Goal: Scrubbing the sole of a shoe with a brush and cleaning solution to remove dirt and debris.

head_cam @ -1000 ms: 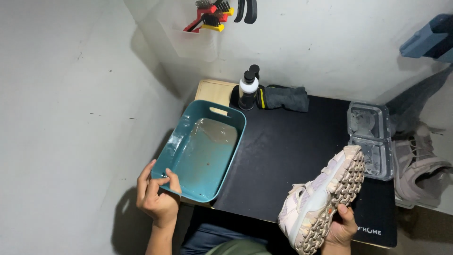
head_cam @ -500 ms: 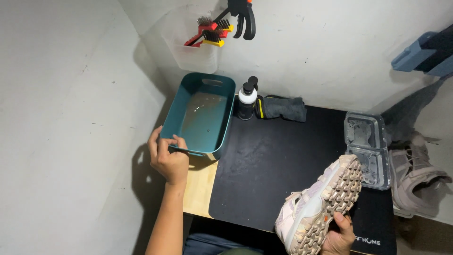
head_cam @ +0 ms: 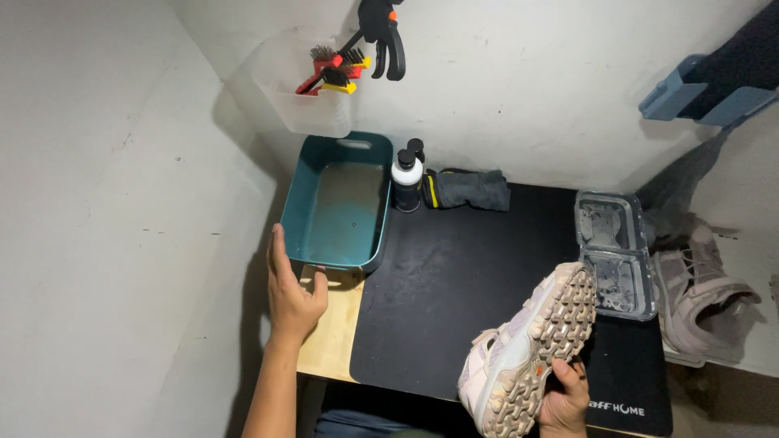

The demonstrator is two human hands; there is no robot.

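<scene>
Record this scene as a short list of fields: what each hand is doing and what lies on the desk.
Left hand: open, beside the near end of the teal tub
Right hand: holds a pale sneaker, sole turned up
Desk mat: black
At the wall: pump bottle, dark folded cloth
Right of sneaker: clear plastic case, open

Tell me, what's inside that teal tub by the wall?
The teal tub holds only shallow, murky water, with no objects visible. Its near wall hides a strip of the bottom.
</scene>
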